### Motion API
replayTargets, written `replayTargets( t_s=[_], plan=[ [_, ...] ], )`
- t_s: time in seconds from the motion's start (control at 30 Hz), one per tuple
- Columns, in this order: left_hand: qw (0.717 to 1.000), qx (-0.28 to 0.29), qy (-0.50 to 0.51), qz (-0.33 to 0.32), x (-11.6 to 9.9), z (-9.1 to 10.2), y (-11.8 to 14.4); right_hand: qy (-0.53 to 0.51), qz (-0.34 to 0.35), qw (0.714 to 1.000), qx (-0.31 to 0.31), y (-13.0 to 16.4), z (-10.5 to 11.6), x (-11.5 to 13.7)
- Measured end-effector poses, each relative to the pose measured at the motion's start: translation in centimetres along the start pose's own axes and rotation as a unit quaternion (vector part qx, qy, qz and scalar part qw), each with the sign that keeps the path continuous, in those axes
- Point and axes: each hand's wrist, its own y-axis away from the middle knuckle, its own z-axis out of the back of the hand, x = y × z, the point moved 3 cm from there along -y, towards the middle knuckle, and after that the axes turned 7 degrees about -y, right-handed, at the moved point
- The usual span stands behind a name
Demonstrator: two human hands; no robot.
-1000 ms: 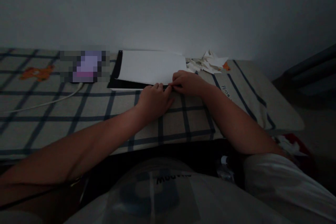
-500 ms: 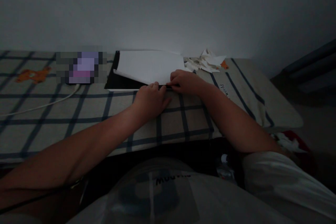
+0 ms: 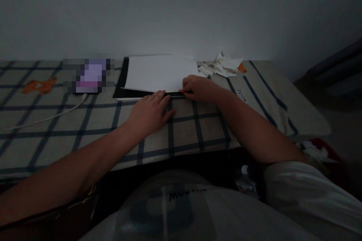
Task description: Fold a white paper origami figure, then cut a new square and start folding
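Paper (image 3: pixel 161 72) lies on a black board (image 3: pixel 121 83) atop the checked cloth (image 3: pixel 198 131) by the wall. Right hand (image 3: pixel 198 88) pinches its near edge; left hand (image 3: pixel 149 111) rests flat, fingers spread, beside it. Pressing evenly along the edge would probably serve best.

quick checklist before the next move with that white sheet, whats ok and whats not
1. Right hand pins the near edge of the white sheet: ok.
2. Left hand lies flat on the checked cloth, fingertips at the sheet's edge, no grip: ok.
3. Sheet lies flat on the black board: ok.
4. Paper scraps sit beside the sheet's right edge, apart from it: ok.
5. White cable lies left, away from both hands: ok.
6. Light is dim; creases on the sheet: cannot tell.
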Motion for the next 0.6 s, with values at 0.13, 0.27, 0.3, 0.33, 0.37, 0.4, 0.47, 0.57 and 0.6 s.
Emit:
replayTargets(
  t_s=[0.13, 0.27, 0.3, 0.33, 0.37, 0.4, 0.47, 0.57, 0.6],
  plan=[
    [1.0, -0.002, 0.014, -0.009, 0.2, -0.2, -0.1, 0.001, -0.005, 1.0, -0.002, 0.0, -0.1, -0.2],
    [0.999, -0.011, 0.028, -0.025, 0.8, -0.6, -0.4, 0.007, -0.003, 1.0, -0.004, 0.1, -0.1, -0.1],
    [0.999, -0.014, 0.034, -0.028, 1.0, -0.8, -0.4, 0.009, -0.004, 1.0, -0.007, 0.2, -0.1, 0.0],
    [0.998, -0.019, 0.041, -0.032, 1.1, -0.9, -0.4, 0.012, -0.005, 1.0, -0.012, 0.3, 0.0, 0.1],
    [0.998, -0.024, 0.047, -0.036, 1.2, -1.0, -0.4, 0.017, -0.005, 1.0, -0.017, 0.3, 0.0, 0.2],
    [0.998, -0.029, 0.051, -0.037, 1.3, -1.1, -0.4, 0.024, -0.004, 0.999, -0.023, 0.3, -0.1, 0.4],
    [0.997, -0.038, 0.054, -0.036, 1.3, -1.2, -0.4, 0.041, 0.004, 0.999, -0.03, 0.3, -0.3, 0.8],
    [0.997, -0.045, 0.054, -0.033, 1.1, -1.2, -0.3, 0.068, 0.019, 0.997, -0.03, 0.0, -0.9, 1.6],
    [0.997, -0.044, 0.053, -0.035, 1.0, -1.2, -0.3, 0.075, 0.018, 0.997, -0.029, -0.1, -1.1, 1.8]
  ],
)
